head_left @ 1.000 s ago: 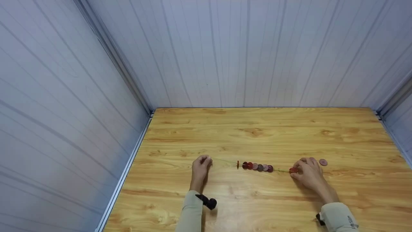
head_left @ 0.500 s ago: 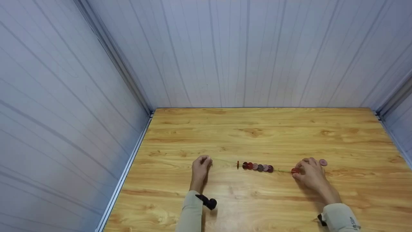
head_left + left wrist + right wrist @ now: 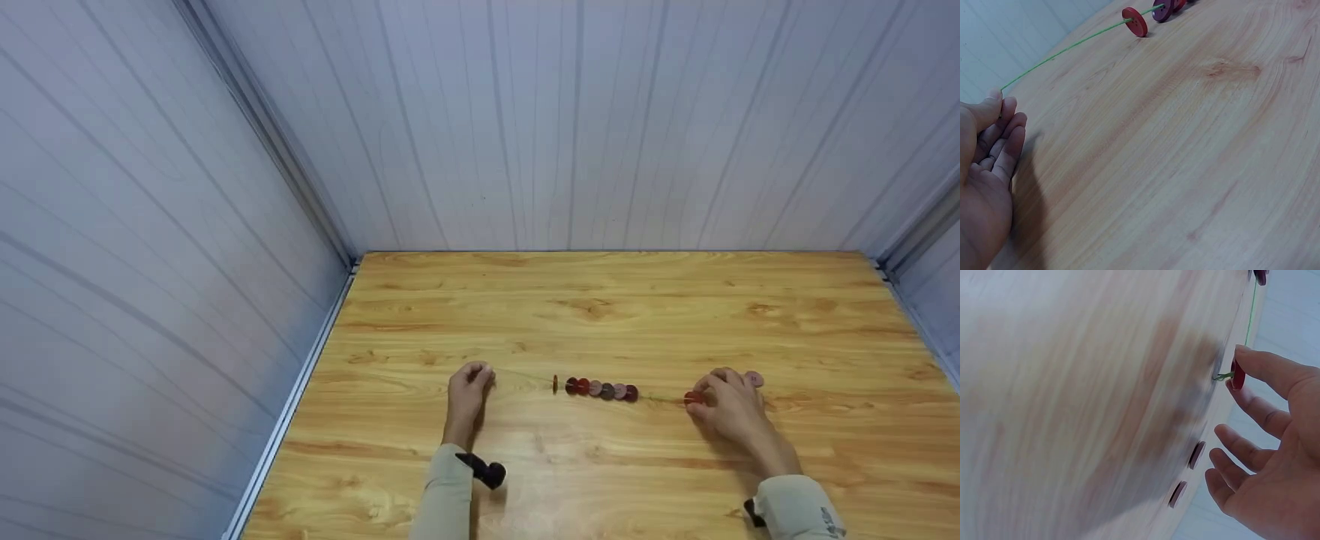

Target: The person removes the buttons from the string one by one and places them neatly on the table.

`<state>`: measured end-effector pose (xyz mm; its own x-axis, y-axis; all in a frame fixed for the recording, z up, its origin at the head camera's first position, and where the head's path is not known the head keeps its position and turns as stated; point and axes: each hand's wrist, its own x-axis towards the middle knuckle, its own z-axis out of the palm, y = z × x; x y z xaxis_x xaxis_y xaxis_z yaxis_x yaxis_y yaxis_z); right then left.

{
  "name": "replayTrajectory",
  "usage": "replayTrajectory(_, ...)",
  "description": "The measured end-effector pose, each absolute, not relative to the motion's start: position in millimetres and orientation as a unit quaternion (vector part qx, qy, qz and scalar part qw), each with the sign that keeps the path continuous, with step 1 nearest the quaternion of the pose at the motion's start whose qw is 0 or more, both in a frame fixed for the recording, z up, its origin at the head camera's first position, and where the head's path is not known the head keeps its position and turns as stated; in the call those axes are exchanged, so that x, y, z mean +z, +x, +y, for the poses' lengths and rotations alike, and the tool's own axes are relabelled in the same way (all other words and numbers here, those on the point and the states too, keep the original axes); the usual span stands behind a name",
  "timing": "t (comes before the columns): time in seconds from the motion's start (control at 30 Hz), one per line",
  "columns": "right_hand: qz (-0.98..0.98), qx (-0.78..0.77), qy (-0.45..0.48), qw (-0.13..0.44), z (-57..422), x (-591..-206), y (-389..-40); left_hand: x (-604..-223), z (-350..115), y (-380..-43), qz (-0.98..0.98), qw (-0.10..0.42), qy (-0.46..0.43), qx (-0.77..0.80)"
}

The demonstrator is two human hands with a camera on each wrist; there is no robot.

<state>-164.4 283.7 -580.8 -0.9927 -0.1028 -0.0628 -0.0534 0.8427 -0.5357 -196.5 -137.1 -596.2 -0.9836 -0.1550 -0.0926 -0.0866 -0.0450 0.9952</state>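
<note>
My left hand (image 3: 466, 394) pinches the end of a thin green string (image 3: 1064, 50) between thumb and forefinger, its other fingers loosely curled. Along the string, a red button (image 3: 1135, 22) stands on edge. Beyond it a row of several red, dark, pink and grey buttons (image 3: 606, 391) is threaded, overlapping one another. At the far right end, my right hand (image 3: 731, 409) pinches another red button (image 3: 1238, 377) between thumb and forefinger. A short green tail (image 3: 1222, 376) hangs out of that button's face. The string between the two hands runs nearly straight.
Two loose pinkish buttons, a nearer one (image 3: 1197, 455) and a farther one (image 3: 1178, 494), lie on the wooden table (image 3: 585, 315) by my right fingers. White panel walls (image 3: 600, 135) stand behind and to the sides. A black wrist camera (image 3: 487, 472) sits on the left sleeve.
My right hand has slid slightly right with the red button, now covering more of the loose pink buttons in the head view. My left hand and the threaded row have hardly moved.
</note>
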Motion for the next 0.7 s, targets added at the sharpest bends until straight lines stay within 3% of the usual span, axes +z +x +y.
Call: replayTrajectory(0.7, 0.955, -0.292, -0.027, 0.051, 293.1, -577.3, -160.5, -627.3, -137.8, -209.8, -0.698, 0.034, 0.110, -0.706)
